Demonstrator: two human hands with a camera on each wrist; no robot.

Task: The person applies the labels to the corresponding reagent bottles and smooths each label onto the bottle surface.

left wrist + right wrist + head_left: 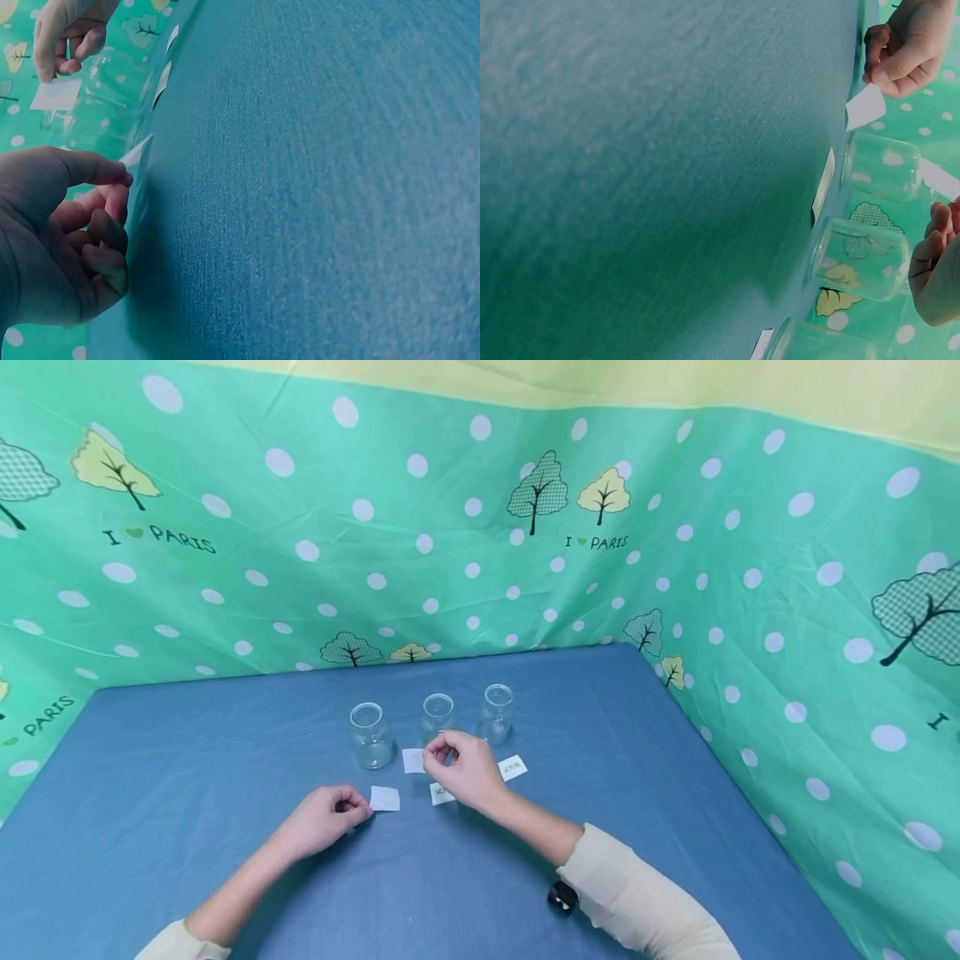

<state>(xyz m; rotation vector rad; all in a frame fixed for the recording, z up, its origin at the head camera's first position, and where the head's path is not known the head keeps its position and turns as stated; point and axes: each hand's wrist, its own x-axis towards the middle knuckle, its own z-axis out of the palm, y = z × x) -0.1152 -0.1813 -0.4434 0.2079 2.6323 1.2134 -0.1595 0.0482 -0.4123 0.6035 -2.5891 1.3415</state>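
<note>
My left hand (pixel 318 820) pinches a small blank white paper slip (pixel 386 798) by its edge, in front of the left glass jar (pixel 372 745). In the left wrist view, thumb and fingertip meet on that slip (pixel 137 153). My right hand (pixel 471 774) pinches a second white slip (pixel 412 761) above the table, between the left jar and the middle jar (pixel 438 708). Two lettered slips lie on the table: one (pixel 440 792) is partly covered by the right hand, the other (pixel 513 767) lies before the right jar (pixel 497 718). Their writing is too small to read.
The three clear open jars stand in a row on a blue-covered table (pixel 225 735). A green dotted curtain (pixel 420 527) printed with trees hangs behind and to the right. A small black device (pixel 562 897) shows beside the right sleeve.
</note>
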